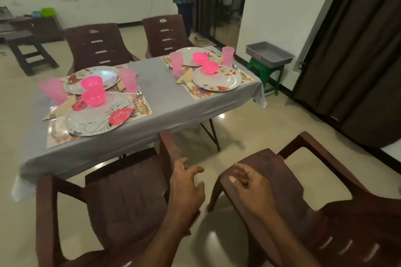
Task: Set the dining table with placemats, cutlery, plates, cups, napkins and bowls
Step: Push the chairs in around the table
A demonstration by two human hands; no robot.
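Head view: the left hand (pixel 186 188) hangs with fingers loosely spread, holding nothing, over the arm of a brown chair (pixel 121 197). The right hand (pixel 249 186), fingers loosely curled and empty, is just beside it over a second chair (pixel 303 212). Well beyond both hands stands the table (pixel 165 97), with plates (pixel 97 117), pink bowls (pixel 93 97) and cups (pixel 128 79) on placemats (pixel 58 138).

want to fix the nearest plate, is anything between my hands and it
Yes. Both hands, left and right, hang over the two brown chairs on your side. The left chair stands between the hands and the nearest plate, against the table edge.
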